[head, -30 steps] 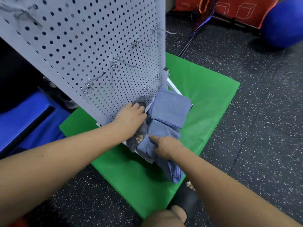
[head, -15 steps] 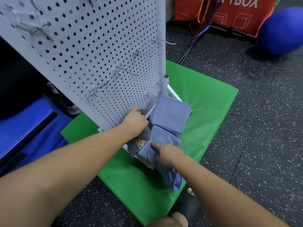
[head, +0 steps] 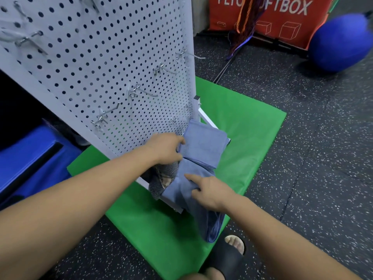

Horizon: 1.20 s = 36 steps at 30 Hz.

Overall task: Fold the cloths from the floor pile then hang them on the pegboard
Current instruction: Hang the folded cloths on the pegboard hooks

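A white pegboard [head: 105, 63] with metal hooks stands on a green mat [head: 248, 134]. At its foot hangs a folded blue cloth [head: 203, 144]. Just below it a second blue cloth [head: 187, 190] droops over the stand's base and down to the mat. A grey patterned cloth [head: 163, 178] is bunched to its left. My left hand [head: 167, 146] pinches the left edge of the folded blue cloth. My right hand [head: 210, 190] grips the lower blue cloth, with the forefinger stretched out over it.
Several bare hooks [head: 141, 91] stick out of the board higher up. A blue padded block [head: 30, 154] lies at the left. A red soft box [head: 268, 17] and a blue ball [head: 341, 41] stand at the back right. My sandalled foot [head: 228, 253] rests at the mat's near edge.
My left hand left the grey patterned cloth and moved right onto the edge of the folded blue cloth. My right hand stayed on the lower blue cloth. The view tilted up a little.
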Tool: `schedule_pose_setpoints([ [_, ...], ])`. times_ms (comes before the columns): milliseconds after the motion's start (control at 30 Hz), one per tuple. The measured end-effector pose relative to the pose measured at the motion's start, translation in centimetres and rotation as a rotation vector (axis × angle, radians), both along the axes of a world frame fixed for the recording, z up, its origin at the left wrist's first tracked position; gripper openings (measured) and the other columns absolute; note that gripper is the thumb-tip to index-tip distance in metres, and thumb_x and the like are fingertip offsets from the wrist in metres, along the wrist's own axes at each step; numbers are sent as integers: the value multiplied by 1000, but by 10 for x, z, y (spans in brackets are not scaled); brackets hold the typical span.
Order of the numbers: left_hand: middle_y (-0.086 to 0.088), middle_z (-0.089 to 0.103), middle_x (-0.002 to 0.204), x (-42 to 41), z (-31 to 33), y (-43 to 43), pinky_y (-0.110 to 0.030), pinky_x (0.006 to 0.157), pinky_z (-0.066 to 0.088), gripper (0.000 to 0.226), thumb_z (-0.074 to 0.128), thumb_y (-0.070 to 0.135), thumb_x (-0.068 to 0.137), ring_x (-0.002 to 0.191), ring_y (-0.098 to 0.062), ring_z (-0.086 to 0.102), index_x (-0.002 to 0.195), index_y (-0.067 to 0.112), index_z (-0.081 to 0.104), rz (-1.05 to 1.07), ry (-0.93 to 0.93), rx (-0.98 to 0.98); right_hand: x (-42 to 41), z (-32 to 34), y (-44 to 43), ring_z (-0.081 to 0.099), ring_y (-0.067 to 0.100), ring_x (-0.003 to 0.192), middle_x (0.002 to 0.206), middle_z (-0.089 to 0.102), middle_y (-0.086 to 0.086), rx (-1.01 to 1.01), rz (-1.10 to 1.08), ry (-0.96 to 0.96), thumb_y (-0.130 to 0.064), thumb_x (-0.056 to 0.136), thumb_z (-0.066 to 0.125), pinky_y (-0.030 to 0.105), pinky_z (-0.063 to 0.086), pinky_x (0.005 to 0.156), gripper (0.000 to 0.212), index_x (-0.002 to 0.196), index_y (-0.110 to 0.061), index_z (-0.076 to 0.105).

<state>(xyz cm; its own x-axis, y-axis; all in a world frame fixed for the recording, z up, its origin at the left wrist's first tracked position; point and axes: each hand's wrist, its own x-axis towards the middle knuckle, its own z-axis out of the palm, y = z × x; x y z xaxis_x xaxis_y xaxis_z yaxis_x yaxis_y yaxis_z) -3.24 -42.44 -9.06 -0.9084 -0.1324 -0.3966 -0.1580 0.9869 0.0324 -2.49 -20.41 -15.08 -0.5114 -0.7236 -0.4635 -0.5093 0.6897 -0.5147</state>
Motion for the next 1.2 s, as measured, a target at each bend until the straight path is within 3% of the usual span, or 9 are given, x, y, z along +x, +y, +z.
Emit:
schedule_pose_setpoints([
  [167, 3, 69, 92, -4, 4, -4, -40, 80, 58, 6, 66, 26, 90, 89, -25, 67, 94, 27, 61, 345, 294, 160, -15, 32, 20, 57, 38, 132, 151, 60, 14, -127, -84, -5, -23, 99, 54, 36, 46, 103, 66, 163, -32, 40],
  [267, 8, 71, 81, 0, 15, 0, -32, 73, 54, 7, 65, 25, 92, 85, -18, 69, 85, 26, 65, 441, 307, 257, -25, 52, 33, 54, 29, 141, 159, 55, 1, -218, -150, -36, -23, 99, 56, 30, 41, 111, 66, 162, -34, 41],
  [433, 18, 77, 111, 28, 46, 43, -19, 95, 49, 20, 69, 42, 102, 109, 1, 68, 117, 30, 75, 407, 238, 791, -34, 102, 57, 58, 22, 134, 157, 55, -7, -405, -259, -86, -21, 98, 55, 23, 41, 100, 67, 160, -40, 36],
  [633, 4, 76, 126, 54, 86, 87, -35, 110, 52, 35, 58, 36, 107, 124, -14, 69, 131, 12, 67, 420, 121, 1392, -39, 155, 91, 68, 27, 102, 122, 74, 6, -614, -414, -200, -20, 90, 54, 50, 53, 105, 66, 145, -55, 45],
  [767, -4, 79, 117, 62, 93, 92, -35, 102, 57, 42, 80, 5, 93, 111, -15, 72, 131, 7, 63, 321, 99, 1361, -46, 167, 105, 61, 15, 90, 110, 71, 10, -738, -502, -320, 1, 101, 57, 40, 50, 86, 68, 154, -40, 44],
  [833, 12, 77, 86, 63, 95, 94, -19, 83, 53, 29, 79, 2, 93, 83, 0, 68, 117, 6, 62, 287, 155, 1293, -48, 165, 108, 62, 12, 88, 109, 71, 6, -742, -530, -250, -2, 102, 62, 33, 50, 84, 68, 155, -39, 43],
  [900, 19, 67, 71, 65, 99, 96, -11, 72, 45, 21, 78, 4, 95, 69, 6, 58, 105, 10, 60, 262, 234, 1228, -50, 163, 110, 63, 11, 84, 106, 72, 0, -715, -569, -171, -6, 101, 66, 32, 51, 80, 64, 153, -37, 47],
  [1000, 2, 65, 87, 71, 104, 92, -31, 77, 45, 29, 85, 19, 91, 83, -9, 57, 103, 6, 62, 205, 291, 1167, -50, 165, 111, 61, 13, 74, 94, 74, -2, -653, -553, -92, -14, 101, 70, 34, 49, 71, 45, 140, -33, 58],
  [1200, 11, 56, 73, 79, 120, 86, -30, 64, 39, 33, 87, 29, 87, 65, -7, 48, 86, 8, 62, 144, 108, 904, -47, 185, 103, 59, 9, 71, 91, 74, -3, -623, -468, 21, -14, 105, 66, 27, 48, 64, 20, 120, -27, 68],
])
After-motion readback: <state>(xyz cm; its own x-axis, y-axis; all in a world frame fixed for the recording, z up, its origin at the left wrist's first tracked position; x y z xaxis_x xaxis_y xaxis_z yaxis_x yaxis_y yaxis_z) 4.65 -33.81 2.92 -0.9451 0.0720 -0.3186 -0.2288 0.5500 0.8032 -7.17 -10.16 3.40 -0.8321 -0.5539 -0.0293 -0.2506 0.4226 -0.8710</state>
